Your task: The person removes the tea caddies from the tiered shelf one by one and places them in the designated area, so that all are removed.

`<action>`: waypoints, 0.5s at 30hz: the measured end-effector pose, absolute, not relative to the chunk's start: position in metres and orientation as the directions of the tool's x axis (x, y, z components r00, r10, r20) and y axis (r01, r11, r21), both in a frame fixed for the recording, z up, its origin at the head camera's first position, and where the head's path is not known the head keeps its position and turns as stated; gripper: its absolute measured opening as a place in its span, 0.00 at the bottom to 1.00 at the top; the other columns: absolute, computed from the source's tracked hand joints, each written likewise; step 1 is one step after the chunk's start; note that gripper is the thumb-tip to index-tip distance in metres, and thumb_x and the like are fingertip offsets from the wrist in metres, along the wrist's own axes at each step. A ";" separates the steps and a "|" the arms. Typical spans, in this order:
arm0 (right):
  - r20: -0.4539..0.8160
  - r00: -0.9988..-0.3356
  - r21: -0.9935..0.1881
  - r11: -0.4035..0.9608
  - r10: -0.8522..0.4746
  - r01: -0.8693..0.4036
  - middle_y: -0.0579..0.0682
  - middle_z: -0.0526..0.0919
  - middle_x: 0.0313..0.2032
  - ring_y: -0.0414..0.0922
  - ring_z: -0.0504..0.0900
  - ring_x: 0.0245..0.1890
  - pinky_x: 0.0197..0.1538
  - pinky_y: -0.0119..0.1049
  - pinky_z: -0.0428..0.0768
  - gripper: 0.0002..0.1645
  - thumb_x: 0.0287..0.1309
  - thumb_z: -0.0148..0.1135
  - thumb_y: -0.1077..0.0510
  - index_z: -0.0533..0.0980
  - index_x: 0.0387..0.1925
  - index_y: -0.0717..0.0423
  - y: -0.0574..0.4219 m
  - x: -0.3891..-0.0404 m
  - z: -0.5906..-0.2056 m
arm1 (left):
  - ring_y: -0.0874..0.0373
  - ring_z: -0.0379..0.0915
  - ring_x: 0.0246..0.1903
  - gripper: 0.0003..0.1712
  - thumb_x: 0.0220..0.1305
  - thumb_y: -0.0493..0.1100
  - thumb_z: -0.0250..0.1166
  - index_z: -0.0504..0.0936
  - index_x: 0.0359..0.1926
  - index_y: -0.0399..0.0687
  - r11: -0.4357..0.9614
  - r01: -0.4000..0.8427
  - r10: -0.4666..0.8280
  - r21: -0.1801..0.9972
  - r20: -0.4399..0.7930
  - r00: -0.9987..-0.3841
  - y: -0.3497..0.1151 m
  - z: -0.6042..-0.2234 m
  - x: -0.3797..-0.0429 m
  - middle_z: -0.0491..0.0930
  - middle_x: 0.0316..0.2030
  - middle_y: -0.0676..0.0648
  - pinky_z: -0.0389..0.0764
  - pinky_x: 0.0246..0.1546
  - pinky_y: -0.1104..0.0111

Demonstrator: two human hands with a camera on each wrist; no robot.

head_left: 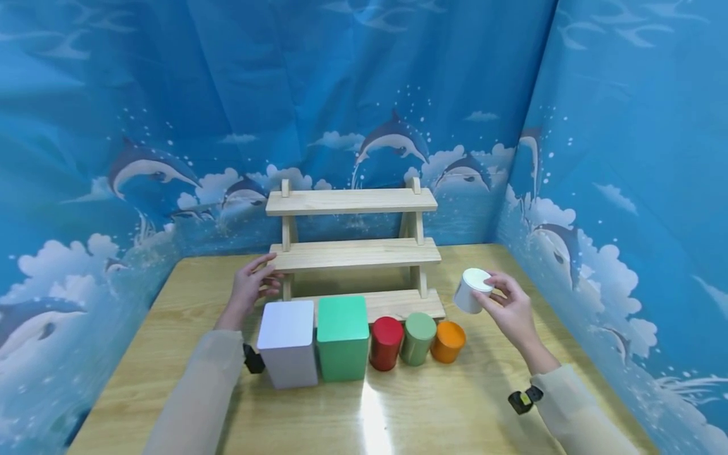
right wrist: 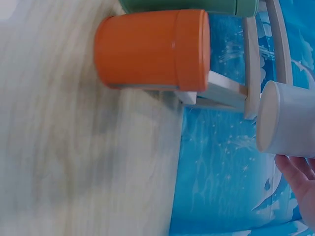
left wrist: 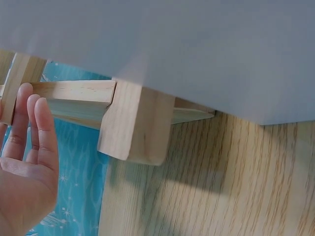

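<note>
My right hand (head_left: 514,309) holds a small white canister (head_left: 473,291) up off the table, thumb and fingers at its lidded end. In the right wrist view the canister (right wrist: 290,119) shows its round base, with fingertips along its side. At the left end of a three-tier wooden display rack (head_left: 352,254), my left hand (head_left: 254,287) has its fingers extended against the middle shelf. The left wrist view shows those fingers (left wrist: 45,128) nearly straight beside the shelf end; part of that hand is out of frame.
Before the rack stand a white box (head_left: 287,344), a green box (head_left: 343,338), a red canister (head_left: 386,344), a light green canister (head_left: 418,339) and an orange canister (head_left: 448,342) in a row. Blue dolphin-print curtains (head_left: 341,82) enclose the wooden table (head_left: 443,411).
</note>
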State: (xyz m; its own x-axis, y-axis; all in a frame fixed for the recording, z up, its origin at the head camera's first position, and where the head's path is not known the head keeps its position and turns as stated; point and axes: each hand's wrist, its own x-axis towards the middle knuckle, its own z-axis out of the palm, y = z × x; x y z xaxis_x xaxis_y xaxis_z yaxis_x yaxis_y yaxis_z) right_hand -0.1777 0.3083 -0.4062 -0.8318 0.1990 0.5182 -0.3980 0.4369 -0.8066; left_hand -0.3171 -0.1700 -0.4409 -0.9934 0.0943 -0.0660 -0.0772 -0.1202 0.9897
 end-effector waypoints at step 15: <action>0.482 -0.837 -0.835 0.425 0.260 -0.349 0.64 0.73 0.50 0.32 0.75 0.43 0.40 0.21 0.78 0.16 0.48 0.66 0.73 0.70 0.38 0.72 0.338 -0.174 -0.448 | 0.54 0.79 0.26 0.27 0.67 0.41 0.56 0.64 0.65 0.40 -0.144 -0.075 0.096 0.987 -0.062 -0.993 -0.171 -0.441 -0.317 0.83 0.31 0.42 0.82 0.36 0.54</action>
